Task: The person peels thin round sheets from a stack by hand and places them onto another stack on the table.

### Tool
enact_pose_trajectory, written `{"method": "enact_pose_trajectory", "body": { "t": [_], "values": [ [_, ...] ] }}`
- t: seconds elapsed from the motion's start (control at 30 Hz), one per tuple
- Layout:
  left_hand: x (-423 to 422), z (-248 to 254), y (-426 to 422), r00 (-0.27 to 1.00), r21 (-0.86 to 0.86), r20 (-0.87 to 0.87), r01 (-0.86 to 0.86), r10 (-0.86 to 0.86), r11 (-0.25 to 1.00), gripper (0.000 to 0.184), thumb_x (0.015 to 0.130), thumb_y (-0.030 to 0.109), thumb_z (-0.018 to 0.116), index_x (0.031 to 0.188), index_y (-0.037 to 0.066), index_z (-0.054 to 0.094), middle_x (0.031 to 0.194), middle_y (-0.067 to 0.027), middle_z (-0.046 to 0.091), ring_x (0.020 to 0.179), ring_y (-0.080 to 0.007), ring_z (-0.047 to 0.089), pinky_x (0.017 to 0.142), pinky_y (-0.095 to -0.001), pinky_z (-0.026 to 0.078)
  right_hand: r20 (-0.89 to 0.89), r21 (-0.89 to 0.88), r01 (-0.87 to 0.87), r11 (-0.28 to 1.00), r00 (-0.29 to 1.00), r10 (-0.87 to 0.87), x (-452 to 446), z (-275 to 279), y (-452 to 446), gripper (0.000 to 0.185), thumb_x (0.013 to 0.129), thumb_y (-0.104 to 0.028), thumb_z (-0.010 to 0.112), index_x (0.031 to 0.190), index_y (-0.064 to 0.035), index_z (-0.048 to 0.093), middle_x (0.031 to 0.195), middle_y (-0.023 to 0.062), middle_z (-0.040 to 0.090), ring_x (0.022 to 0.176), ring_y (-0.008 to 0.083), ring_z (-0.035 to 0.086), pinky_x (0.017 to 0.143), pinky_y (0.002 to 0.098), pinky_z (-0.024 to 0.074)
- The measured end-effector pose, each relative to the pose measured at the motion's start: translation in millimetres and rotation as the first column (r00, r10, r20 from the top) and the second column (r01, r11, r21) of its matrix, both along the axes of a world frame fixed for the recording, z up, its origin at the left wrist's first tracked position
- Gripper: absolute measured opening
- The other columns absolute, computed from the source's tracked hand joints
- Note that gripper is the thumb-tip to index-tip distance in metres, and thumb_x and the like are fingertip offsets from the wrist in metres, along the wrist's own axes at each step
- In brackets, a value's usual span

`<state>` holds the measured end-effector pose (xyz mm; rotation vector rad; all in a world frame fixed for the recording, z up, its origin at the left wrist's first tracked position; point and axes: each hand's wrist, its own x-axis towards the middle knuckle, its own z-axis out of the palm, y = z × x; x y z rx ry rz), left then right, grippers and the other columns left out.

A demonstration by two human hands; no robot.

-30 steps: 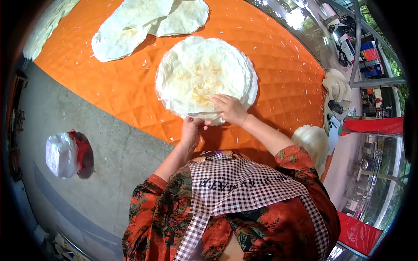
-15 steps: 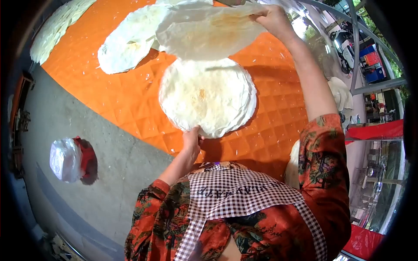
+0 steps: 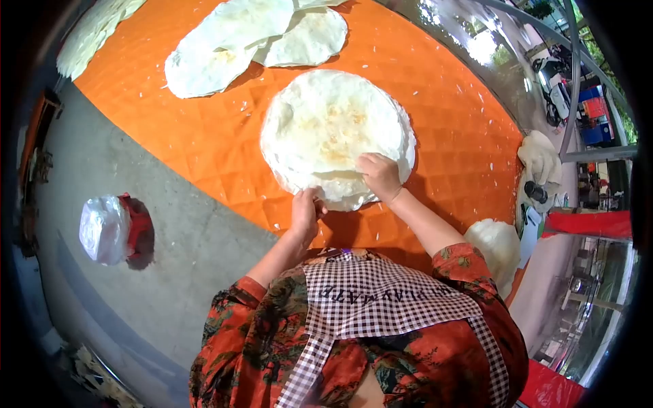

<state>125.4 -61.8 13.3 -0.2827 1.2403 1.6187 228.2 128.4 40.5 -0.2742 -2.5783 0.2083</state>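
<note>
A stack of thin round flatbreads (image 3: pixel 333 122) lies on the orange cloth (image 3: pixel 462 136) in front of me. My left hand (image 3: pixel 307 214) pinches the stack's near edge at its left, the fingers closed on flatbread. Just right of it, my right hand (image 3: pixel 381 175) has its fingers curled over the near edge of the top sheet, which is slightly raised there. Between the two hands the lower layers show. Loose flatbreads (image 3: pixel 306 37) overlap one another beyond the stack, towards the upper left.
Another pile of flatbreads (image 3: pixel 102 27) is at the upper left corner. A pale round bundle (image 3: pixel 495 253) sits by my right elbow. On the grey floor (image 3: pixel 177 204) at the left stands a plastic-wrapped bundle (image 3: pixel 105 230). A beige cloth (image 3: pixel 539 158) lies at the right.
My right hand, which held a raised flatbread over the far side half a second ago, is back at the stack's near edge. My left hand has stayed at that edge.
</note>
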Motion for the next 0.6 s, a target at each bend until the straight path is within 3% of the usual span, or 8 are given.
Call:
{"method": "enact_pose_trajectory", "body": {
  "t": [0.1, 0.13, 0.3, 0.33, 0.47, 0.5, 0.57, 0.6],
  "values": [
    [2, -2, 4, 0.999, 0.041, -0.026, -0.028, 0.03, 0.999, 0.014, 0.089, 0.021, 0.051, 0.09, 0.007, 0.05, 0.071, -0.0053, 0.052, 0.049, -0.0156, 0.049, 0.045, -0.0285, 0.035, 0.058, -0.037, -0.013, 0.999, 0.998, 0.016, 0, -1, -15, 0.006, 0.07, -0.002, 0.057, 0.073, -0.007, 0.058, 0.079, 0.0047, 0.064, 0.074, 0.0221, 0.064, 0.06, 0.0328, 0.0523],
    [2, -5, 4, 0.999, 0.04, -0.052, -0.01, 0.012, 0.999, 0.015, 0.089, 0.021, 0.051, 0.091, 0.006, 0.051, 0.073, -0.0058, 0.053, 0.05, -0.0158, 0.05, 0.046, -0.0289, 0.037, 0.188, -0.095, -0.04, 0.995, 0.981, 0.057, 7, -11, -15, 0.008, 0.074, -0.006, 0.059, 0.082, -0.005, 0.061, 0.089, 0.0067, 0.065, 0.083, 0.0233, 0.064, 0.067, 0.034, 0.0532],
    [2, -10, 9, 0.992, 0.071, -0.127, -0.006, 0.015, 0.997, 0.017, 0.091, 0.021, 0.049, 0.096, 0.005, 0.053, 0.078, -0.0069, 0.056, 0.061, -0.0178, 0.055, 0.055, -0.0303, 0.045, 0.183, -0.119, -0.049, 0.992, 0.981, 0.071, 14, -5, -25, 0.031, 0.083, -0.014, 0.062, 0.111, -0.0021, 0.06, 0.117, 0.0115, 0.061, 0.106, 0.0277, 0.06, 0.083, 0.0379, 0.0512],
    [-1, -14, 8, 0.994, 0.105, -0.109, 0.018, -0.007, 0.994, 0.02, 0.093, 0.023, 0.05, 0.097, 0.004, 0.054, 0.081, -0.0065, 0.056, 0.076, -0.0203, 0.059, 0.066, -0.0327, 0.049, 0.17, -0.087, -0.05, 0.995, 0.983, 0.065, 15, 0, -28, 0.032, 0.083, -0.014, 0.061, 0.113, -0.0031, 0.059, 0.118, 0.0115, 0.062, 0.105, 0.0275, 0.061, 0.083, 0.0382, 0.0513],
    [-5, 16, 12, 0.997, 0.367, -0.02, 0.074, -0.071, 0.927, 0.028, 0.095, 0.029, 0.05, 0.105, 0.003, 0.057, 0.106, -0.0092, 0.06, 0.103, -0.0234, 0.058, 0.086, -0.0378, 0.048, 0.215, -0.466, 0.05, 0.883, 0.975, 0.058, 16, -21, -8, 0.032, 0.084, -0.018, 0.06, 0.114, -0.0072, 0.063, 0.112, 0.0135, 0.065, 0.098, 0.0275, 0.065, 0.081, 0.0385, 0.0521],
    [-3, 22, 13, 0.995, 0.371, -0.07, 0.087, -0.066, 0.925, 0.029, 0.095, 0.028, 0.051, 0.108, 0.003, 0.056, 0.109, -0.0093, 0.059, 0.103, -0.0229, 0.058, 0.087, -0.0372, 0.048, 0.333, -0.555, 0.278, 0.784, 0.938, -0.097, 7, -30, 12, 0.023, 0.082, -0.02, 0.06, 0.1, -0.0089, 0.07, 0.096, 0.0155, 0.069, 0.085, 0.0291, 0.068, 0.075, 0.0384, 0.0538],
    [6, 27, 10, 0.984, 0.366, -0.168, 0.122, -0.063, 0.923, 0.033, 0.095, 0.027, 0.052, 0.115, 0.002, 0.055, 0.114, -0.0095, 0.058, 0.104, -0.0217, 0.058, 0.088, -0.036, 0.047, 0.471, -0.347, 0.333, 0.877, 0.87, -0.144, -30, 23, 61, 0.016, 0.078, -0.02, 0.063, 0.083, -0.0072, 0.072, 0.079, 0.0171, 0.068, 0.071, 0.0298, 0.068, 0.067, 0.0396, 0.0542],
    [9, 5, 3, 0.964, 0.225, -0.259, 0.114, -0.053, 0.968, 0.035, 0.094, 0.022, 0.054, 0.121, 0.001, 0.054, 0.114, -0.0106, 0.058, 0.101, -0.0202, 0.059, 0.087, -0.0328, 0.048, 0.287, -0.343, 0.184, 0.921, 0.954, -0.083, -39, 61, 78, 0.018, 0.078, -0.021, 0.065, 0.085, -0.006, 0.072, 0.08, 0.0172, 0.068, 0.072, 0.0281, 0.069, 0.067, 0.0381, 0.0535]
  ]
}}
